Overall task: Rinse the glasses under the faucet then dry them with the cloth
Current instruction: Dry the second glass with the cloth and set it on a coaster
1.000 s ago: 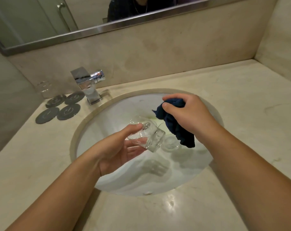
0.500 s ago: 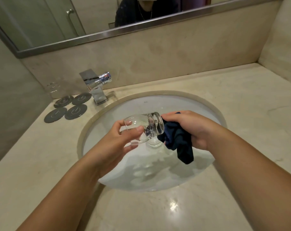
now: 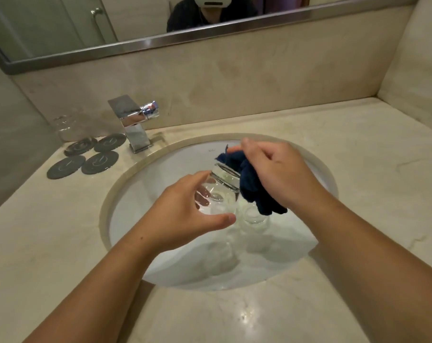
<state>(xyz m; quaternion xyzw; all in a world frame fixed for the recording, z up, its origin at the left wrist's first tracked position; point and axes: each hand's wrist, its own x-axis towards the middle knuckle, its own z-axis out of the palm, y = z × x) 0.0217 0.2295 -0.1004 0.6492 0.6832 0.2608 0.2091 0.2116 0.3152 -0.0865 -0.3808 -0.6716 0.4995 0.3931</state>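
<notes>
Two hands met over the sink (image 3: 126,184): the left hand (image 3: 185,206) curled round a clear glass (image 3: 222,191), and the right hand (image 3: 276,174) pinched a dark blue cloth (image 3: 249,191) against its upper edge. Half a second before, the glass lay sideways; it now stood more upright. A second glass (image 3: 253,217) sat inside the sink, under the cloth. Counter (image 3: 371,169) stretched wide right of the sink; the faucet (image 3: 133,125) and four coasters (image 3: 86,157) crowded its left rim.

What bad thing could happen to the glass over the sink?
The glass in the left hand may be slippery; it could drop onto the second glass in the sink below and crack. Pushing the cloth in the right hand against it could also knock it loose.
</notes>
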